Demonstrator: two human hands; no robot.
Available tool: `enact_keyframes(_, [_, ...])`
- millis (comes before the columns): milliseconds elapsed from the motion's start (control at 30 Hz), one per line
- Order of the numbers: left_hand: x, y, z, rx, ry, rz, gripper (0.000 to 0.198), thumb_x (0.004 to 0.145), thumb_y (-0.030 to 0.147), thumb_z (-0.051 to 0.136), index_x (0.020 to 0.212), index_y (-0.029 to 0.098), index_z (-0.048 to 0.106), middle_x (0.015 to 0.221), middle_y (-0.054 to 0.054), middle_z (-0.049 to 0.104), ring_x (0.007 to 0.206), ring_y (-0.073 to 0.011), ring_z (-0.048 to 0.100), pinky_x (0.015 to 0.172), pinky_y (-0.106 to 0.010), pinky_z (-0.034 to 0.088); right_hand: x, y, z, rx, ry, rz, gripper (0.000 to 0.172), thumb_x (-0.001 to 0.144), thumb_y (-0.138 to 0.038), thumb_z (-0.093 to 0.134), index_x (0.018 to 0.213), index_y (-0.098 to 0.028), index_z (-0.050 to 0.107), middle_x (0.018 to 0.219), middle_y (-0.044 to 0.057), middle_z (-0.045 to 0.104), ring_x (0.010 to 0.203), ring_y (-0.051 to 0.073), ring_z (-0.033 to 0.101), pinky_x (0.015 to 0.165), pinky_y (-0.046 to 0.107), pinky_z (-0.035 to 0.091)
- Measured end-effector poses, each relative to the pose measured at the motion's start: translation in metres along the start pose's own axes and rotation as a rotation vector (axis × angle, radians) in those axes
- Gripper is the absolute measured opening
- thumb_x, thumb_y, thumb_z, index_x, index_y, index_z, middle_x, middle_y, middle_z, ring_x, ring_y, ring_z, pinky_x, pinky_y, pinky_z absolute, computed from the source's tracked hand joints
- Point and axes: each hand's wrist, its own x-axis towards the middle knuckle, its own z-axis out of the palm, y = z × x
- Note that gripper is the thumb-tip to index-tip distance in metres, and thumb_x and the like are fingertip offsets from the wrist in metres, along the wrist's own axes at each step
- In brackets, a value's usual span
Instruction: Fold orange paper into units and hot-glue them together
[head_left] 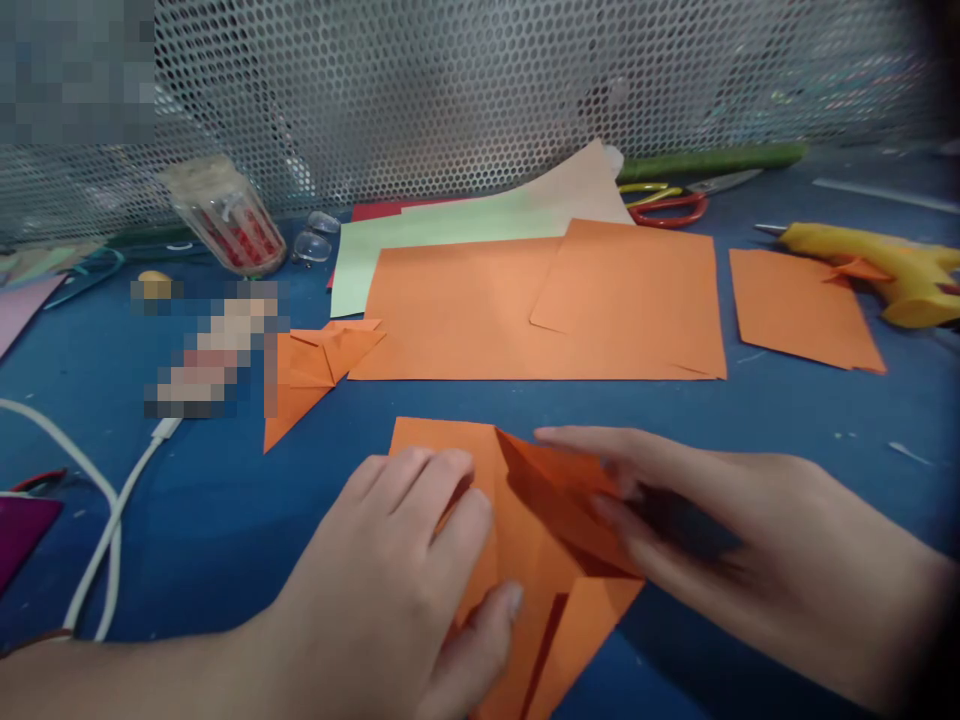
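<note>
I judged the crease could run crooked if my left hand (405, 560), lying flat and open on the half-folded orange paper sheet (581, 620), slipped on the smooth blue tabletop (225, 520) just before me. My right hand (720, 530), fingers nearly straight, lightly pinched its raised triangular flap. The paper looked thin, matte and sharp-edged.

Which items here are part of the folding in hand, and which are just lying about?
In use: half-folded orange sheet, left hand pressing it flat, right hand pinching its raised flap.
Lying about: flat orange sheets, folded orange piece, glue gun, scissors, white cable, jar.
</note>
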Motion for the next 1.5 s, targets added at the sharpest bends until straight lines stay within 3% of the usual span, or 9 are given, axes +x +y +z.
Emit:
enact_keyframes(167, [-0.007,-0.003,0.012,-0.109,0.046,-0.029,0.072,0.122,0.062,0.028,0.129,0.011,0.078,0.124,-0.018,0.081,0.115,-0.0328,0.074,0.103,-0.046,0.064,0.008,0.004,-0.003,-0.028,0.025,0.059,0.031,0.108,-0.026,0.058,0.132,-0.024,0.078,0.077,-0.002,0.081,0.047,0.013,0.067,0.044,0.02,0.054])
enact_keyframes(300, [-0.01,-0.006,0.018,-0.088,0.015,-0.03,0.068,0.12,0.063,0.033,0.142,0.013,0.073,0.149,-0.022,0.074,0.138,-0.0365,0.07,0.114,-0.05,0.061,0.015,0.011,-0.004,-0.049,0.041,0.051,0.029,0.106,-0.024,0.061,0.125,-0.021,0.083,0.077,0.002,0.079,0.053,0.015,0.071,0.049,0.022,0.058])
enact_keyframes(467, [-0.01,-0.005,0.013,-0.115,0.012,-0.031,0.086,0.118,0.079,0.022,0.143,0.015,0.073,0.167,-0.023,0.064,0.155,-0.0384,0.061,0.127,-0.054,0.051,0.016,0.013,-0.003,-0.055,0.007,-0.04,0.034,0.106,-0.017,0.057,0.127,-0.02,0.084,0.076,0.001,0.074,0.055,0.012,0.068,0.05,0.02,0.056])
enact_keyframes(733, [0.001,-0.012,0.001,-0.054,-0.146,0.004,0.065,0.126,0.052,0.026,0.158,0.013,0.066,0.164,-0.016,0.068,0.15,-0.0325,0.065,0.128,-0.048,0.05,0.02,0.028,-0.01,-0.111,-0.176,-0.257,0.048,0.118,-0.018,0.038,0.147,-0.019,0.077,0.096,0.008,0.077,0.082,0.017,0.079,0.076,0.026,0.069])
enact_keyframes(900, [0.003,-0.013,0.0,-0.054,-0.167,-0.028,0.068,0.125,0.056,0.03,0.163,0.011,0.063,0.166,-0.015,0.067,0.149,-0.0326,0.065,0.125,-0.049,0.052,0.026,0.03,-0.011,-0.246,-0.127,-0.476,0.061,0.121,-0.017,0.03,0.102,-0.018,0.088,0.122,0.015,0.085,0.109,0.019,0.081,0.099,0.031,0.069])
enact_keyframes(1000, [0.003,-0.012,0.0,-0.016,-0.171,0.0,0.069,0.126,0.053,0.024,0.163,0.01,0.063,0.17,-0.013,0.064,0.152,-0.0305,0.062,0.127,-0.047,0.049,0.027,0.029,-0.01,-0.326,-0.124,-0.539,0.061,0.12,-0.012,0.032,0.094,-0.016,0.087,0.133,0.016,0.085,0.127,0.021,0.079,0.108,0.031,0.066])
enact_keyframes(1200, [0.004,-0.012,0.003,0.025,-0.158,0.035,0.069,0.127,0.051,0.017,0.165,0.014,0.061,0.175,-0.006,0.059,0.152,-0.0274,0.062,0.124,-0.045,0.046,0.029,0.032,-0.016,-0.401,-0.167,-0.58,0.056,0.121,-0.012,0.03,0.12,-0.013,0.086,0.14,0.013,0.084,0.135,0.023,0.078,0.11,0.035,0.067])
enact_keyframes(1400, [0.003,-0.009,0.01,0.081,-0.048,0.087,0.069,0.127,0.041,0.014,0.156,0.008,0.068,0.16,-0.009,0.073,0.144,-0.03,0.068,0.117,-0.047,0.048,0.027,0.036,-0.016,-0.375,-0.21,-0.579,0.054,0.12,-0.012,0.029,0.139,-0.012,0.08,0.144,0.014,0.081,0.145,0.021,0.071,0.123,0.037,0.059])
enact_keyframes(1500, [0.004,-0.007,0.008,0.082,-0.066,0.068,0.07,0.127,0.042,0.013,0.156,0.01,0.069,0.166,-0.009,0.068,0.147,-0.0289,0.066,0.119,-0.046,0.048,0.027,0.036,-0.015,-0.335,-0.227,-0.56,0.053,0.12,-0.011,0.031,0.142,-0.015,0.079,0.144,0.015,0.081,0.147,0.021,0.069,0.125,0.039,0.057])
